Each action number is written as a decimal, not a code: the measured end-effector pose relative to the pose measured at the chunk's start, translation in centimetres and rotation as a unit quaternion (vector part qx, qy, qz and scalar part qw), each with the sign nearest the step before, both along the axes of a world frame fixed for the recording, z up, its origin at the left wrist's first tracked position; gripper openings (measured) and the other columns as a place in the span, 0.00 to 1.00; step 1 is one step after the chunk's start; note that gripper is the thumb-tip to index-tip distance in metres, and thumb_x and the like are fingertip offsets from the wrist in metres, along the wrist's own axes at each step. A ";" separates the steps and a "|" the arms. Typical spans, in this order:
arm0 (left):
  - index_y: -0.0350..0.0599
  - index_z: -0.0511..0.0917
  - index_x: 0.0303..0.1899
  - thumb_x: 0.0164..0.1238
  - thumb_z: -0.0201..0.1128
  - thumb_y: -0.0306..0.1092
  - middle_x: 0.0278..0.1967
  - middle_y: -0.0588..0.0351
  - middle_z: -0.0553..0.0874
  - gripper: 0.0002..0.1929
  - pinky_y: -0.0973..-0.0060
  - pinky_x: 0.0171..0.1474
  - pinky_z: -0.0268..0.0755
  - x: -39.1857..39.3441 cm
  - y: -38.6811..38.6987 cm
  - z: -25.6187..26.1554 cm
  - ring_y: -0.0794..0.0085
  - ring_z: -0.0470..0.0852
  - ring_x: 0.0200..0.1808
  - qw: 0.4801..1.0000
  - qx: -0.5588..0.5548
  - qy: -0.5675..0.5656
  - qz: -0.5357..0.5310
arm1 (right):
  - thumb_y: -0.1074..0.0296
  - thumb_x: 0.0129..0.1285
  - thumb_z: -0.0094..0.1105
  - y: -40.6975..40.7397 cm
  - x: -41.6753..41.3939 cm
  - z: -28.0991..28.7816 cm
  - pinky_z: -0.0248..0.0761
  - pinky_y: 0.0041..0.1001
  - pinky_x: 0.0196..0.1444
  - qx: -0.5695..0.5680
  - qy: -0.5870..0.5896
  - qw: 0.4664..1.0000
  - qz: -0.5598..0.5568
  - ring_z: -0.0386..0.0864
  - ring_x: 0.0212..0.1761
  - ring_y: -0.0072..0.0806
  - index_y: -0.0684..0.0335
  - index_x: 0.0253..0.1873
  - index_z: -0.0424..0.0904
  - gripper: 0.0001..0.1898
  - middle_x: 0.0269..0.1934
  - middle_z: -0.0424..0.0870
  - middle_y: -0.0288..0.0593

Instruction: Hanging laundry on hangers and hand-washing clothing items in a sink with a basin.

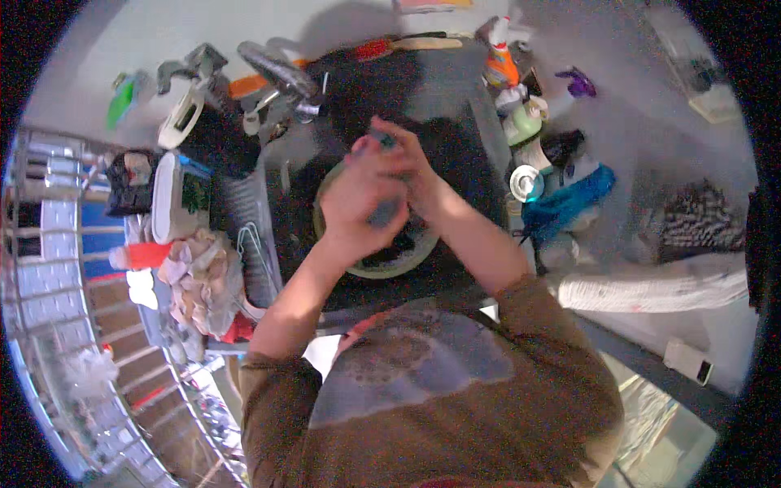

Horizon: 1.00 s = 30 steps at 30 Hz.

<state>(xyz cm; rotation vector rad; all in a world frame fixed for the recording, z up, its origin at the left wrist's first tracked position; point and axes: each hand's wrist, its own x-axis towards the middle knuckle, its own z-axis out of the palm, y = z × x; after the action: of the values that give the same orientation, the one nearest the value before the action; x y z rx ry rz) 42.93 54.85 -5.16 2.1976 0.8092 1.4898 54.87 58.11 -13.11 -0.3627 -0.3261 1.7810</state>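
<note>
Above a round basin (403,266) in a dark sink (470,244), my left hand (357,195) and my right hand (415,158) are close together and touching. Blur hides much of the fingers. A small dark greenish item (384,139) shows between the fingertips; what it is cannot be told. Another dark bluish patch shows below it, within the curve of my left hand. Dark contents lie in the basin under the hands. A metallic faucet (280,70) reaches over the sink's back left.
An orange spray bottle (501,66), a pale green bottle (525,122) and a teal cloth (570,198) stand or lie right of the sink. Left are a white plastic tub (166,201), crumpled cloth (204,280) and a ridged drainboard (253,213). A phone-like item (688,361) lies far right.
</note>
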 end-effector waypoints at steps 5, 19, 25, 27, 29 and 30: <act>0.48 0.77 0.32 0.33 0.65 0.33 0.35 0.57 0.79 0.16 0.62 0.54 0.77 -0.1 -0.5 0.6 0.59 0.82 0.42 0.942 0.127 0.186 -0.249 | 0.61 0.59 0.64 1.7 1.4 1.6 0.77 0.29 0.41 -0.031 -0.229 0.953 0.197 0.83 0.34 0.30 0.64 0.37 0.80 0.11 0.32 0.83 0.43; 0.50 0.77 0.33 0.51 0.57 0.37 0.30 0.56 0.78 0.08 0.67 0.39 0.75 2.2 -1.3 -3.4 0.64 0.80 0.33 0.818 0.186 0.435 -0.327 | 0.74 0.44 0.72 2.3 -1.5 5.0 0.75 0.30 0.28 0.124 -0.550 0.802 0.198 0.81 0.24 0.28 0.68 0.44 0.80 0.19 0.28 0.83 0.45; 0.47 0.79 0.31 0.51 0.58 0.36 0.30 0.53 0.81 0.08 0.66 0.41 0.76 2.8 -2.4 -5.9 0.61 0.83 0.36 0.821 0.147 0.462 -0.301 | 0.66 0.39 0.74 0.7 -1.7 4.4 0.76 0.31 0.43 0.137 -0.603 0.766 0.174 0.84 0.37 0.35 0.67 0.49 0.80 0.28 0.36 0.85 0.51; 0.46 0.80 0.31 0.51 0.58 0.36 0.30 0.51 0.83 0.08 0.66 0.42 0.77 2.7 -2.8 -6.7 0.60 0.84 0.37 0.820 0.128 0.478 -0.287 | 0.61 0.38 0.74 0.5 -2.1 3.5 0.73 0.33 0.52 0.161 -0.650 0.733 0.119 0.82 0.46 0.41 0.65 0.51 0.80 0.30 0.41 0.84 0.55; 0.44 0.81 0.30 0.51 0.58 0.36 0.31 0.49 0.84 0.08 0.67 0.43 0.78 2.6 -3.2 -7.1 0.59 0.85 0.37 0.835 0.065 0.477 -0.267 | 0.60 0.38 0.74 0.0 -2.1 3.3 0.72 0.34 0.54 0.145 -0.640 0.745 0.121 0.81 0.47 0.43 0.64 0.50 0.80 0.30 0.42 0.83 0.56; 0.44 0.81 0.30 0.51 0.58 0.36 0.31 0.49 0.84 0.08 0.67 0.43 0.78 2.7 -3.2 -7.3 0.59 0.85 0.37 0.835 0.065 0.478 -0.265 | 0.59 0.39 0.74 -0.4 -2.1 3.5 0.71 0.34 0.55 0.127 -0.631 0.755 0.123 0.80 0.48 0.44 0.63 0.50 0.81 0.29 0.43 0.83 0.56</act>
<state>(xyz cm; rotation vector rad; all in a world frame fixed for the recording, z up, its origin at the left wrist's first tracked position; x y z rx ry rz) 45.58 51.64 -12.48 2.9187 0.2523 0.1140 52.81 57.71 -9.59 -1.3594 -1.6098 1.4352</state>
